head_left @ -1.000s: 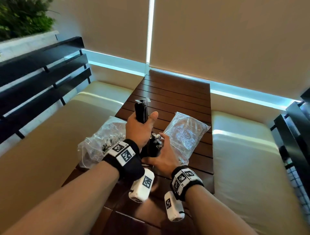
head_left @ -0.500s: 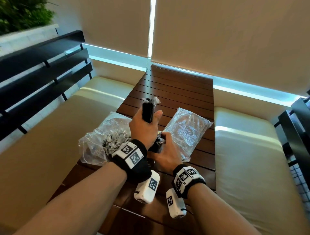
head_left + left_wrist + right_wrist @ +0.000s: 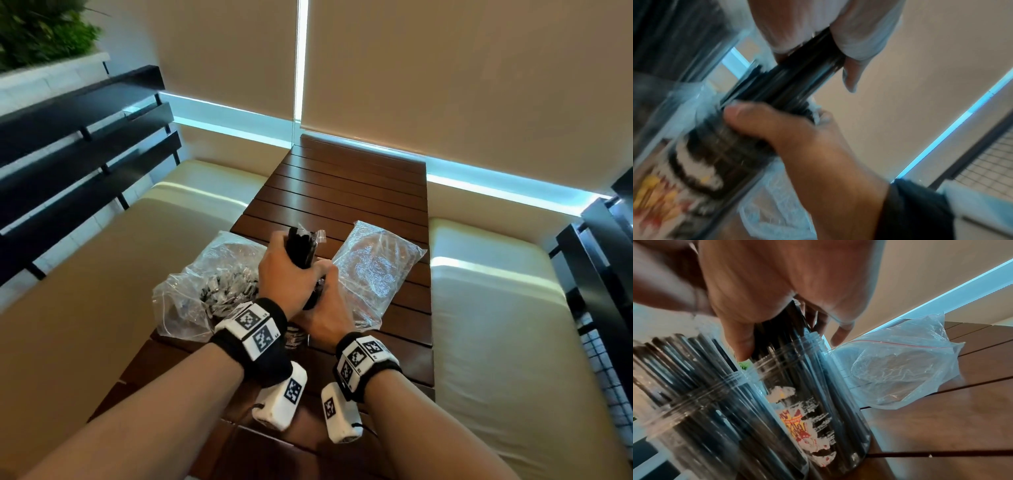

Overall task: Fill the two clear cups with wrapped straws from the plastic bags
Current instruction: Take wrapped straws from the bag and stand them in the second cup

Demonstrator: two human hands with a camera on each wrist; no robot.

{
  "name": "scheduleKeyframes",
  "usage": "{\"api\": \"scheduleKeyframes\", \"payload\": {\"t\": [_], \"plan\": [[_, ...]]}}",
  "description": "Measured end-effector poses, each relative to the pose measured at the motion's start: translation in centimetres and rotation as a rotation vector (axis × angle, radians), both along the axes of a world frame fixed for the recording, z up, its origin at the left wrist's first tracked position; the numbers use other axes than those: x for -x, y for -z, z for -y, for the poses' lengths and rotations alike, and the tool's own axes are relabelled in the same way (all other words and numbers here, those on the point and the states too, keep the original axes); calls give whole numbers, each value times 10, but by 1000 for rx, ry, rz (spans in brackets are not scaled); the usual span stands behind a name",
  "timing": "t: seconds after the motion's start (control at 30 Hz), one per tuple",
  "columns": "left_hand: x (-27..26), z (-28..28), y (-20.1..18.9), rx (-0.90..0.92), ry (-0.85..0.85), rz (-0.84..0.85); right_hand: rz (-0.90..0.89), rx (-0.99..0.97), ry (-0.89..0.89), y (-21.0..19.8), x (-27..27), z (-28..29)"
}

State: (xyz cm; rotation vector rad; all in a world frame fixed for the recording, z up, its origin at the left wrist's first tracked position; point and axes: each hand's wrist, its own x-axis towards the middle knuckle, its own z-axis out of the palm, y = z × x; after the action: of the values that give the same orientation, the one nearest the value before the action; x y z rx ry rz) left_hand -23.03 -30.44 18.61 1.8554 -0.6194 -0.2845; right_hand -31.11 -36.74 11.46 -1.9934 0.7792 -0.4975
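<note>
My left hand (image 3: 284,274) grips a bundle of black wrapped straws (image 3: 301,248) upright over a clear cup with a printed logo (image 3: 818,410). The bundle's lower end is inside that cup. My right hand (image 3: 325,308) curls round the cup's mouth, thumb (image 3: 740,345) on the near side and fingers (image 3: 840,335) behind. In the left wrist view the same thumb (image 3: 748,116) lies where the straws (image 3: 797,78) enter the cup (image 3: 715,154). A second clear cup (image 3: 694,402), packed with straws, stands right beside it. The hands hide most of both cups from the head view.
A plastic bag holding wrapped straws (image 3: 205,291) lies left of my hands. A nearly flat clear bag (image 3: 376,270) lies to the right. All rest on a slatted wooden table (image 3: 359,192) between two cream cushions (image 3: 496,325). Black rails (image 3: 85,144) stand at the left.
The straw bundle in my left hand has sunk a little lower toward the cup. My right hand has drawn up close under the left hand. The head view has shifted slightly.
</note>
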Motion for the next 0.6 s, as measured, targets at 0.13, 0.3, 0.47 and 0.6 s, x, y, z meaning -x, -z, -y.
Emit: {"api": "scheduleKeyframes", "payload": {"t": [0.13, 0.3, 0.47, 0.6], "plan": [[-6, -5, -32, 104, 119, 284, -19, -12, 48, 3, 0, -5], [-2, -6, -35, -49, 314, 582, -7, 44, 92, -4, 12, -11], [15, -1, -10, 18, 367, 510, -21, 95, 130, -7, 30, -12], [23, -5, 19, -216, 480, 480, -33, 116, 113, -5, 39, -5]]}}
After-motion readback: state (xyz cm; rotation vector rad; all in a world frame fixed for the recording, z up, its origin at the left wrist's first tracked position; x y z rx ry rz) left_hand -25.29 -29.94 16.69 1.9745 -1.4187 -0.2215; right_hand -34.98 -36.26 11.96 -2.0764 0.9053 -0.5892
